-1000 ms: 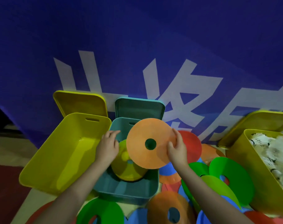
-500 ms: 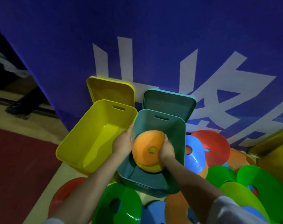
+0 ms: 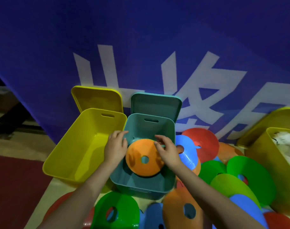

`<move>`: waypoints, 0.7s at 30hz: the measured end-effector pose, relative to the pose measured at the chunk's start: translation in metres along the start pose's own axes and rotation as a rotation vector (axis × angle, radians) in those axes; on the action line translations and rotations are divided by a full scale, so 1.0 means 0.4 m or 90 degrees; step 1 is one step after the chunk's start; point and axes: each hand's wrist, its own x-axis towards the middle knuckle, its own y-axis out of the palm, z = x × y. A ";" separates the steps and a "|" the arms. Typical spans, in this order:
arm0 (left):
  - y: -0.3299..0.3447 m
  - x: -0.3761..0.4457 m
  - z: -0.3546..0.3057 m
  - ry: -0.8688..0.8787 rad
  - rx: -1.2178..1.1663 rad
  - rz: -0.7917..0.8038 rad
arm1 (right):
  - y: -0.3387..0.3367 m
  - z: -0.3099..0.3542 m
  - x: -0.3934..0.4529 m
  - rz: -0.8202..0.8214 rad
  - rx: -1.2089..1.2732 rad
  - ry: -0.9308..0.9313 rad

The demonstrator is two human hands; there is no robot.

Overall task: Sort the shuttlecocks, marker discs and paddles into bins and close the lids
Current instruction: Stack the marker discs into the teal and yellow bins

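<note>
Both hands are seen spread and holding nothing over the teal bin (image 3: 150, 187).
The left hand (image 3: 115, 148) is laid on the bin's left rim; the right hand (image 3: 168, 150) is hovered, fingers relaxed, above the orange disc (image 3: 143, 160), which is lying inside the bin. Other discs (image 3: 250, 172) are piled on the floor to its right.

both hands low, forearms reaching fwd side by side.
left hand (image 3: 115, 148) palm down, fingers loosely curled; right hand (image 3: 167, 150) fingers spread, slightly bent, holding nothing visible.
</note>
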 end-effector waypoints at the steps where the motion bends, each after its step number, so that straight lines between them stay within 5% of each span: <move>1: -0.002 -0.003 -0.012 0.031 -0.009 -0.015 | -0.031 -0.008 -0.017 -0.026 0.047 -0.001; 6: 0.015 -0.041 -0.197 0.061 -0.188 0.030 | -0.224 -0.095 -0.108 -0.132 0.123 0.058; 13: 0.133 -0.176 -0.515 0.077 -0.395 0.215 | -0.515 -0.313 -0.267 -0.231 -0.028 0.229; 21: 0.357 -0.361 -0.611 0.061 -0.230 0.421 | -0.676 -0.499 -0.439 -0.073 -0.215 0.316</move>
